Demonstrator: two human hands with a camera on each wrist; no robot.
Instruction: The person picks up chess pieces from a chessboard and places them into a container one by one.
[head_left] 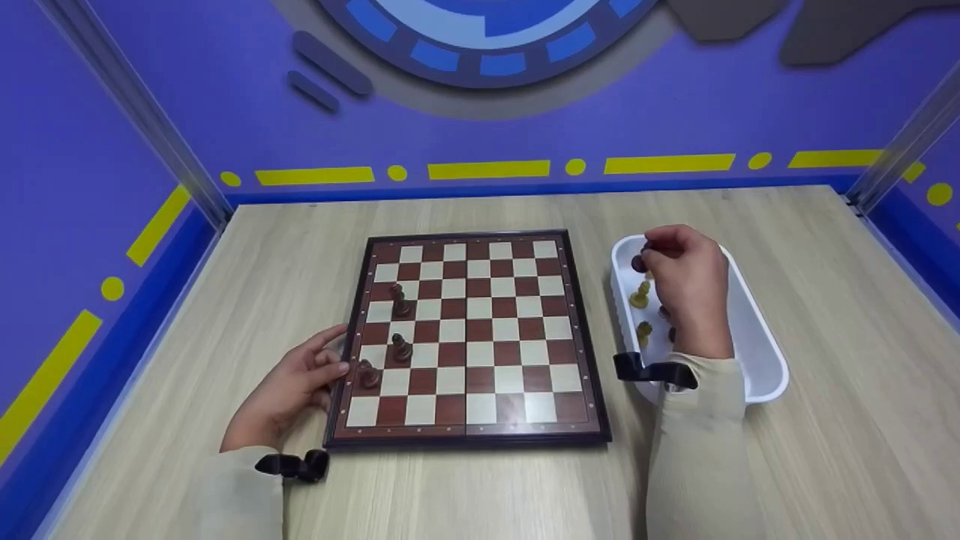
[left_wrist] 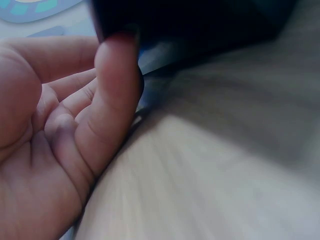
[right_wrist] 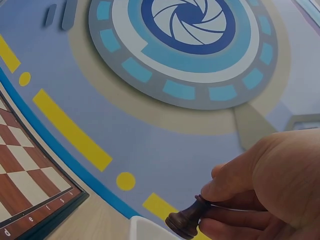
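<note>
My right hand (head_left: 690,289) pinches a dark brown chess piece (right_wrist: 187,220) by its upper part, above the far left of a white tray (head_left: 761,375). Its top is hidden by the fingers, so its kind cannot be told. At the left edge of the chessboard (head_left: 510,375), my left hand (head_left: 296,382) rests with thumb and forefinger touching the frame. The left wrist view shows the hand's other fingers loosely bent. Three dark chess pieces stand on the board's left side: one farther back (head_left: 401,304), another nearer (head_left: 402,349), a third by the left border (head_left: 368,374).
Inside the tray lie yellowish chess pieces, one farther back (head_left: 640,295) and one nearer (head_left: 644,333), beside dark ones partly covered by my right hand. The wooden table (head_left: 480,491) meets a blue-purple wall (head_left: 480,135) at the back, with side walls left and right.
</note>
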